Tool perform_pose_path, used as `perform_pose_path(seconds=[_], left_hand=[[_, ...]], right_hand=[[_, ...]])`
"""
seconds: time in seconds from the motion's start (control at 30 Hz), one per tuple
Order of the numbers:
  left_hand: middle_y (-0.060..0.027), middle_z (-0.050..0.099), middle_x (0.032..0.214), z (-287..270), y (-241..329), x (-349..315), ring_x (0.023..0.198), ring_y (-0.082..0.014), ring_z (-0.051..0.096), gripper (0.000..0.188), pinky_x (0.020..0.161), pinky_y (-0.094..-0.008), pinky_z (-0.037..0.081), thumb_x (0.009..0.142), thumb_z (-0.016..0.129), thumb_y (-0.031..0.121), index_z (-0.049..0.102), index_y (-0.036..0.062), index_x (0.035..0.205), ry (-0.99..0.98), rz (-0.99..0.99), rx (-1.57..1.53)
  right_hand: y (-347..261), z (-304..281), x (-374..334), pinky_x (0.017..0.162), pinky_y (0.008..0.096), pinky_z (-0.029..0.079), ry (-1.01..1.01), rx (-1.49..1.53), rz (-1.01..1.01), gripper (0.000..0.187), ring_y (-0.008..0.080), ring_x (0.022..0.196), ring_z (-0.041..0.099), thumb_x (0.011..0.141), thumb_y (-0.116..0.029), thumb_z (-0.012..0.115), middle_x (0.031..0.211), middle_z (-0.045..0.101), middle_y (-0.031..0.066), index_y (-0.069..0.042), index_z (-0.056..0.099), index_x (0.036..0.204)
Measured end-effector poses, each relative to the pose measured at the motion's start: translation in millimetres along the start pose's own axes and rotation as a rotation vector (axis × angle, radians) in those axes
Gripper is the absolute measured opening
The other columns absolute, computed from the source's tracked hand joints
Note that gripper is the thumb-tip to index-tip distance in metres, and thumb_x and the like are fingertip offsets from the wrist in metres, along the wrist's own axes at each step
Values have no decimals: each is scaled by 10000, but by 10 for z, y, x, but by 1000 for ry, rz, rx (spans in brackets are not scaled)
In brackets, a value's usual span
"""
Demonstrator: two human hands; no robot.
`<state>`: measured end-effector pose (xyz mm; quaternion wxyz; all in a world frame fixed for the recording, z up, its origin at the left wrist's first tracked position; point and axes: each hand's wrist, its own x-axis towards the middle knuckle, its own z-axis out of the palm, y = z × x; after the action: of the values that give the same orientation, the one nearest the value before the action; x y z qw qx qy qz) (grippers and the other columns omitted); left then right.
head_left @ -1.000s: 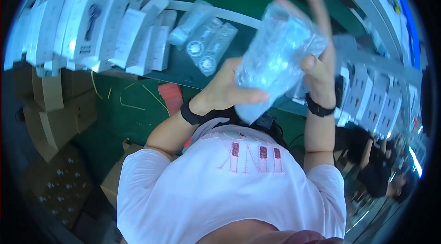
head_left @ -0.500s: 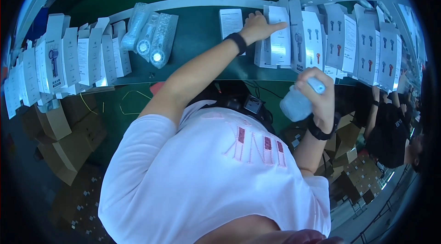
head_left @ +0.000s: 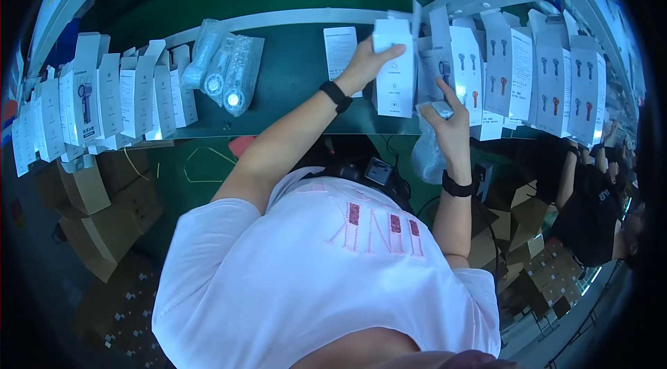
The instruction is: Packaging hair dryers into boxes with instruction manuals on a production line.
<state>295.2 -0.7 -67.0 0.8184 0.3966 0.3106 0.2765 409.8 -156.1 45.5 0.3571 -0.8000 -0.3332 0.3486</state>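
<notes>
My left hand grips a tall white carton from its left side, with the thumb across its front near the top. The carton stands upright at the bench's near edge, a little apart from the row on the right. In my right hand is a bubble-wrapped bundle, hanging just below that edge. My fingers wrap its upper end, and the index finger points up toward the cartons. What the wrap contains is not clear. A printed white sheet or pack lies beside my left hand.
Several open-topped white cartons stand in a row on the right, and more cartons on the left. Bubble-wrapped fans lie on the green bench. Brown boxes sit below. A co-worker is at far right.
My left hand has drawn the carton leftward, away from the right-hand row. My right hand has moved left with the bubble-wrapped bundle, closer to the carton.
</notes>
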Motion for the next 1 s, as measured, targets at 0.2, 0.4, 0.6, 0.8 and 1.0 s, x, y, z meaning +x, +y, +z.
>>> perform_pose_path(seconds=[0.2, 0.4, 0.6, 0.8, 1.0], left_hand=[[-257, 584, 1044, 204, -98, 128, 1049, -399, 502, 553, 930, -456, 408, 884, 566, 446, 554, 6, 1220, 140, 236, 887], [-291, 480, 1213, 137, -101, 0, 1146, -403, 470, 600, 980, -404, 388, 938, 508, 424, 435, -12, 1344, 109, 174, 803], [-317, 406, 1276, 159, -50, 193, 1203, -431, 402, 822, 1031, -441, 333, 877, 603, 387, 203, -85, 1417, 215, 292, 838], [-286, 230, 1469, 284, 692, 1735, 1346, -435, 239, 1258, 1115, -505, 202, 607, 822, 469, 53, -28, 1471, 296, 308, 1090], [-260, 258, 1478, 435, 336, 2446, 1374, -424, 237, 1359, 1112, -515, 226, 500, 849, 546, 74, 19, 1483, 216, 307, 1308]], right_hand=[[14, 109, -36, 846, 290, 456, 88, -39, -37, 629, 183, 948, 575, 748, -127, 682, 1107, 615, 151, 50, 491, 1321], [-158, 119, -59, 931, 312, 427, 44, -16, 47, 660, 234, 1096, 551, 732, -129, 681, 1238, 567, 201, 44, 475, 1335], [-236, 48, -64, 919, 313, 433, 68, -24, 14, 672, 237, 1065, 562, 721, -143, 677, 1208, 579, 203, 37, 476, 1338], [-516, -2, -243, 781, 263, 454, -47, 76, 14, 671, 146, 826, 575, 716, -118, 679, 909, 629, 92, 12, 479, 1343], [-527, -51, -363, 761, 246, 450, -90, 162, 64, 660, 103, 805, 551, 718, -75, 678, 846, 604, 48, -36, 494, 1351]])
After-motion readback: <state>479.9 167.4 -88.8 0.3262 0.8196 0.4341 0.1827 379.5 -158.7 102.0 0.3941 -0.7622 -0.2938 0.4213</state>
